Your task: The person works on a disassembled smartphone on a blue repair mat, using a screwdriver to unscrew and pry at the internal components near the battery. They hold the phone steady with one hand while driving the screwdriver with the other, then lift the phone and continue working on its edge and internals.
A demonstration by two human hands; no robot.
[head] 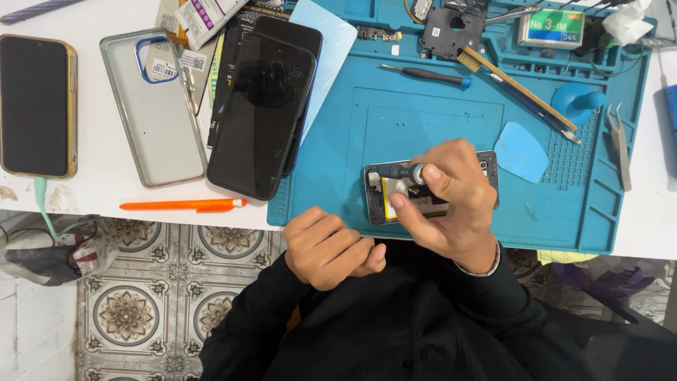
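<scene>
- Fingers of the right hand are closed around a small screwdriver; its grey handle lies level, pointing toward the left of the frame, with thumb and forefinger pinching the rounded cap end.
- Left hand is curled into a loose fist with nothing in it, resting at the lower edge of the blue work mat, just beside the right hand and apart from the phone.
- Opened phone lies on the mat in the lower middle of the frame, back cover off, with a yellow strip and metal parts showing inside; the right hand covers most of it, so only its left end and a corner at the right can be seen.
- Around it on the mat: a blue triangular pick to the right, a blue suction cup above that, a wooden-handled brush, and a second, black-handled screwdriver at upper centre.
- Tweezers lie at the right edge of the mat.
- On the white counter to the left: a cracked dark phone, a clear case, a gold-edged phone and an orange pen.
</scene>
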